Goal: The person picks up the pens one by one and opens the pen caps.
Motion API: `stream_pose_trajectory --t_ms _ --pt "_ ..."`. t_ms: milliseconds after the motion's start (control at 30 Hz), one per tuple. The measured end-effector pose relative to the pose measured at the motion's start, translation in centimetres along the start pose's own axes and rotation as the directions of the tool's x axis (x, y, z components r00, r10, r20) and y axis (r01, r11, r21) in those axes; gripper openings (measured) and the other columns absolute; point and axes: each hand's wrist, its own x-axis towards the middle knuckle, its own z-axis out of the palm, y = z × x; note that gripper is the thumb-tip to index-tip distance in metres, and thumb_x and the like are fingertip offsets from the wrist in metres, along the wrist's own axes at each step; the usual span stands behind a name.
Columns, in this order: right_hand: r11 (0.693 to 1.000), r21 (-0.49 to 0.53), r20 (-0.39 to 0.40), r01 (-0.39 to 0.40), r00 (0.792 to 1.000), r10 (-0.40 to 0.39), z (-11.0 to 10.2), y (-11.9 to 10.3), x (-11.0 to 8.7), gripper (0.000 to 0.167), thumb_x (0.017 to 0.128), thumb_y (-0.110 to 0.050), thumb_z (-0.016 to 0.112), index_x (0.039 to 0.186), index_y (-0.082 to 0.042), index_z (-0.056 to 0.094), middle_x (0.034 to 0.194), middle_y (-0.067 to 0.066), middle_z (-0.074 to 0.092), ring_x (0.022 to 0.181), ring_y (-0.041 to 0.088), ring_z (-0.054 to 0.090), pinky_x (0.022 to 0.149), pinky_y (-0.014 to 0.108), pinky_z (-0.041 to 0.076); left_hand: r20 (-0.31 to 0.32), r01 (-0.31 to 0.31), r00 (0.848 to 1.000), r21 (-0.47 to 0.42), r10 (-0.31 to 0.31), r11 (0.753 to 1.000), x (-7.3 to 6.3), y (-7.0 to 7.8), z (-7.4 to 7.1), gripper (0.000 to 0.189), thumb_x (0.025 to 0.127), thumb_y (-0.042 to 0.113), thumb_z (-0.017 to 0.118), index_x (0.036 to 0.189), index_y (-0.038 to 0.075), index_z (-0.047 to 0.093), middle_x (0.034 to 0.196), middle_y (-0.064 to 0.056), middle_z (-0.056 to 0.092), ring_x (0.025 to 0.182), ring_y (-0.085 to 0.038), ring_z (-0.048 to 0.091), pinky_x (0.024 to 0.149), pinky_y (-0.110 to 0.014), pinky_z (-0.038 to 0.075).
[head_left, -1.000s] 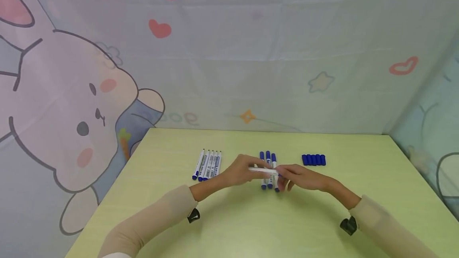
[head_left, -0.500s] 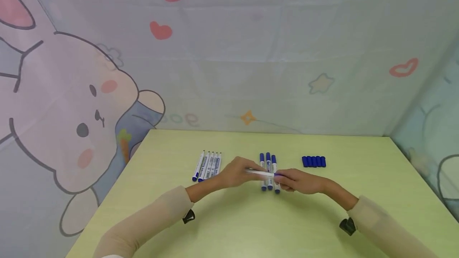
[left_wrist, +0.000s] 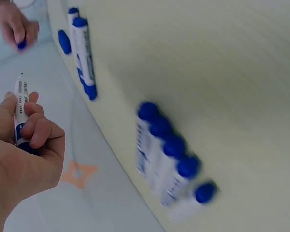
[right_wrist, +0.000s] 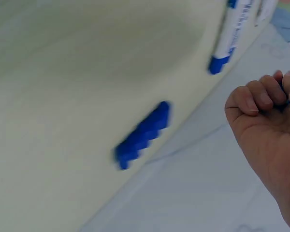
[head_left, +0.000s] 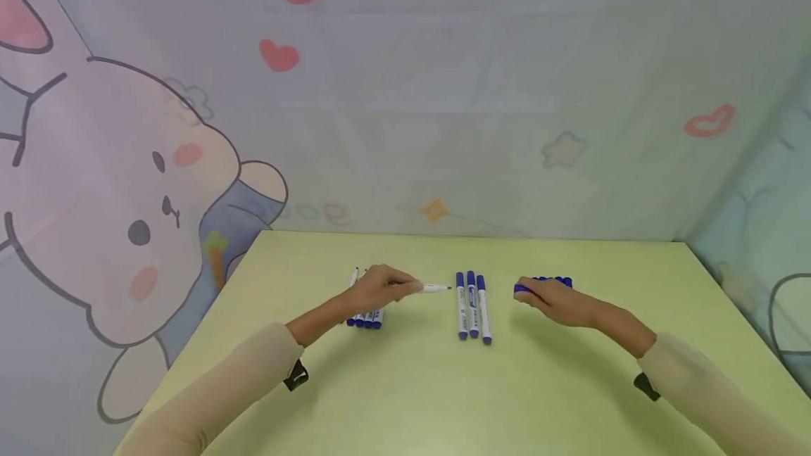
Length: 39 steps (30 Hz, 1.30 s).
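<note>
My left hand [head_left: 379, 288] holds an uncapped white marker [head_left: 434, 288], its dark tip pointing right. In the left wrist view, the fingers curl round the blue rear end of that marker [left_wrist: 21, 108]. My right hand [head_left: 560, 303] pinches a blue marker cap [head_left: 522, 288] between thumb and fingers; most of the cap is hidden in the right wrist view. Between the hands, three capped markers [head_left: 472, 308] lie side by side on the table. Under the left hand is a row of uncapped markers [head_left: 369, 319], partly covered. Behind the right hand, a row of loose blue caps [right_wrist: 144, 136] lies together.
The pale yellow-green table [head_left: 412, 400] ends at a cloth backdrop [head_left: 443, 90] printed with a rabbit, hearts and stars. A dark camera [head_left: 296, 376] is strapped at the left wrist and another camera [head_left: 647, 386] at the right.
The marker's cap has come off. My hands have moved apart, the left one going left with the marker and the right one going right with the cap.
</note>
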Motion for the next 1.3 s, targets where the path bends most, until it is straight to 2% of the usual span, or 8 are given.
stream_pose_trajectory --t_ms 133,233,367,533,633,733,967,1300 --pt "0.991 0.114 0.073 -0.066 0.996 0.058 0.1 -1.1 1.4 0.024 0.113 -0.025 0.036 0.104 -0.009 0.051 0.081 -0.001 0.046 0.071 0.008 0.040 0.067 0.029 0.038 0.075 0.001 0.997 -0.046 0.002 0.999 0.1 0.2 0.6 0.036 0.107 0.028 0.055 0.133 0.007 0.068 0.076 -0.007 0.057 0.055 -0.009 0.033 0.057 -0.023 0.033" --pt "0.979 0.122 0.104 -0.166 0.983 0.153 0.6 -1.7 1.3 0.032 0.114 -0.028 0.030 0.115 -0.007 0.054 0.102 0.011 0.062 0.092 0.023 0.059 0.080 0.037 0.048 0.070 0.011 0.997 -0.062 -0.007 0.998 -0.1 0.2 1.2 0.036 0.107 0.027 0.054 0.135 0.009 0.066 0.092 -0.020 0.066 0.057 -0.007 0.036 0.056 -0.022 0.033" --pt "0.971 0.100 0.094 -0.217 0.974 0.208 1.1 -1.8 0.7 0.037 0.114 -0.024 0.026 0.125 -0.004 0.055 0.127 0.021 0.064 0.122 0.039 0.060 0.095 0.049 0.050 0.081 0.006 0.997 -0.069 0.000 0.998 -0.3 0.1 1.6 0.036 0.108 0.021 0.051 0.139 0.008 0.063 0.105 -0.027 0.068 0.059 -0.014 0.039 0.057 -0.023 0.033" --pt "0.981 0.093 0.063 -0.172 0.984 0.167 1.2 -1.3 0.5 0.035 0.113 -0.025 0.035 0.126 -0.002 0.058 0.118 0.017 0.067 0.099 0.024 0.060 0.081 0.033 0.049 0.109 -0.005 0.994 -0.091 0.015 0.996 -0.3 0.4 1.7 0.039 0.108 0.021 0.050 0.143 0.006 0.059 0.108 -0.025 0.071 0.085 -0.036 0.063 0.070 -0.031 0.050" --pt "0.986 0.098 0.058 -0.138 0.989 0.133 1.2 -1.0 0.3 0.033 0.112 -0.025 0.042 0.127 -0.002 0.060 0.112 0.014 0.067 0.089 0.016 0.056 0.073 0.026 0.047 0.094 0.007 0.996 -0.105 0.003 0.994 -0.2 0.4 1.8 0.039 0.107 0.020 0.054 0.143 0.006 0.059 0.107 -0.019 0.076 0.096 -0.039 0.068 0.072 -0.031 0.054" --pt "0.988 0.103 0.055 -0.112 0.993 0.107 1.2 -0.9 0.0 0.032 0.111 -0.025 0.046 0.129 -0.002 0.060 0.112 0.012 0.068 0.092 0.015 0.059 0.075 0.025 0.049 0.077 0.013 0.997 -0.117 -0.004 0.993 -0.2 0.3 1.7 0.040 0.106 0.019 0.056 0.143 0.005 0.058 0.107 -0.017 0.077 0.098 -0.039 0.071 0.072 -0.025 0.053" --pt "0.991 0.090 0.054 -0.104 0.994 0.099 0.9 -0.6 -0.4 0.032 0.110 -0.026 0.047 0.128 -0.003 0.062 0.118 0.012 0.068 0.107 0.018 0.063 0.083 0.030 0.054 0.014 0.020 1.000 -0.158 -0.018 0.987 -0.4 -0.1 0.9 0.040 0.105 0.019 0.058 0.142 0.003 0.057 0.108 -0.021 0.076 0.096 -0.039 0.073 0.070 -0.026 0.058" --pt "0.992 0.088 0.053 -0.092 0.995 0.087 0.9 -0.3 -0.7 0.030 0.109 -0.024 0.049 0.126 -0.004 0.064 0.116 0.011 0.069 0.103 0.012 0.063 0.083 0.027 0.054 -0.042 0.078 0.995 -0.281 -0.093 0.956 -0.7 -1.5 0.0 0.050 0.105 0.020 0.059 0.151 0.004 0.047 0.118 -0.024 0.072 0.084 -0.020 0.075 0.074 -0.035 0.062"
